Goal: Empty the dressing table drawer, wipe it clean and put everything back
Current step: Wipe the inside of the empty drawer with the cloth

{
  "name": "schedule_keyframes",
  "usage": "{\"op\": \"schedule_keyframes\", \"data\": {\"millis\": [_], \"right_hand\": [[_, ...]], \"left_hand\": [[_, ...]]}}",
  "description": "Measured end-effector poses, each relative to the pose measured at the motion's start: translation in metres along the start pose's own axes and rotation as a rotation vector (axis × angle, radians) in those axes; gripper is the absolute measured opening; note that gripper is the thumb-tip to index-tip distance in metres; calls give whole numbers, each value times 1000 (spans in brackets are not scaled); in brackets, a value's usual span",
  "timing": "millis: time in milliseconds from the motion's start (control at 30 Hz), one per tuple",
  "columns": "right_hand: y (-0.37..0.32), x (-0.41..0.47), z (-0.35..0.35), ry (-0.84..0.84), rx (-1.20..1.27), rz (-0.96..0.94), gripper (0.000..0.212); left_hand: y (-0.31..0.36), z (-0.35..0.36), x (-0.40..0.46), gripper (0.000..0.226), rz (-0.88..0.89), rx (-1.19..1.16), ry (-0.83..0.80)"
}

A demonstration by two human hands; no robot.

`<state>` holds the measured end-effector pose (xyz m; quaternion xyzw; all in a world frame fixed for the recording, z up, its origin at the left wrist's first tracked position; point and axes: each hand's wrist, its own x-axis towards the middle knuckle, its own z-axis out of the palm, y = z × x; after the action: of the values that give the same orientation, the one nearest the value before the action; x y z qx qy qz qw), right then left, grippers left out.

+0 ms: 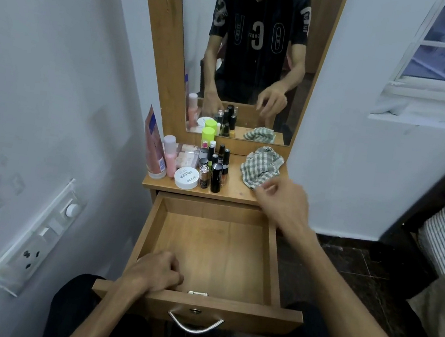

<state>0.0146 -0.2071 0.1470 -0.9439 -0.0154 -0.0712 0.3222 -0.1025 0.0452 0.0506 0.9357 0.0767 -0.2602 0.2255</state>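
We see the drawer (211,253) pulled all the way out, and there is nothing inside it. All the little things from it now stand on the desk (235,192) above, at the left: a pink tube (154,149), a pink bottle (170,154), a round white tub (186,178), a green-capped bottle (208,134) and a bunch of small dark bottles (217,164). We think they were put there so the drawer floor is bare for wiping.

Our left hand (158,271) rests at the near left corner of the drawer. Its fingers are curled in a loose fist, and we cannot tell if they hold the front edge or nothing at all. It may be there to keep the drawer from sliding.

Our right hand (283,200) reaches to the checked cloth (262,167), which lies bunched up on the right side of the desk. The fingers are bent and spread, just at the cloth's near edge, and the grip has not closed on it yet. We think wiping comes next, so the cloth must be picked up first
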Motion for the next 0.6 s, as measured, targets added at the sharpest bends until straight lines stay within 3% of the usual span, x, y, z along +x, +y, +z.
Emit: {"op": "schedule_keyframes", "data": {"millis": [67, 133, 267, 367, 467, 600], "right_hand": [[-8, 26, -6, 178, 47, 43, 26], [-11, 51, -2, 220, 7, 101, 40], [-18, 80, 21, 39, -113, 192, 64], [-15, 81, 34, -29, -188, 147, 43], [-7, 70, 29, 70, -41, 163, 27], [-4, 24, -4, 170, 186, 219, 30]], "left_hand": [[2, 0, -1, 14, 26, 10, 22], [3, 0, -3, 14, 45, 3, 48], [4, 0, -7, 16, 66, -14, 124], [5, 0, -10, 13, 86, -27, 182], [4, -1, -11, 12, 83, -44, 240], [4, -3, -13, 15, 92, -51, 277]]}}
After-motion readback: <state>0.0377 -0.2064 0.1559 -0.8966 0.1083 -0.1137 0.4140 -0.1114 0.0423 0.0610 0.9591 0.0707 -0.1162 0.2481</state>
